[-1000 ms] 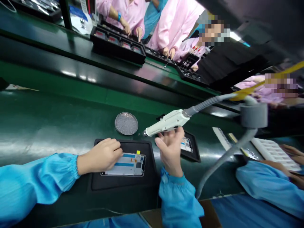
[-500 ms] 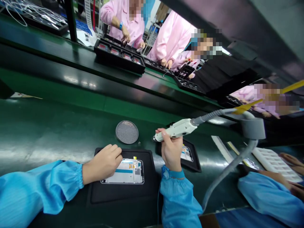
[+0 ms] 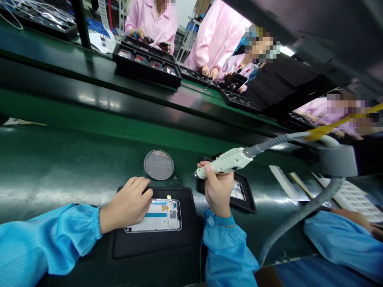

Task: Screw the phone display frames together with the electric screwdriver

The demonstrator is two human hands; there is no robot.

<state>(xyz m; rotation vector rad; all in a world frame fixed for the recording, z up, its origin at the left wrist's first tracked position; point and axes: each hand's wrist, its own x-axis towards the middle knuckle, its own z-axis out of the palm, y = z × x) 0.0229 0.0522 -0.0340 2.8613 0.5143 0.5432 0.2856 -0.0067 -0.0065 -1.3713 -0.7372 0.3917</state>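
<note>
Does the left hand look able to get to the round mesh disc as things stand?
Probably yes. The left hand rests on the phone frame on the black mat, and the mesh disc lies just past the mat's far edge, with nothing between them.

Two phone frames (image 3: pixel 153 216), two black mats (image 3: pixel 155 244), one screwdriver (image 3: pixel 224 161).

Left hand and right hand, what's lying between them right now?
In the head view, a phone frame on a black mat lies between the left hand and the right hand, which holds a white powered screwdriver.
</note>
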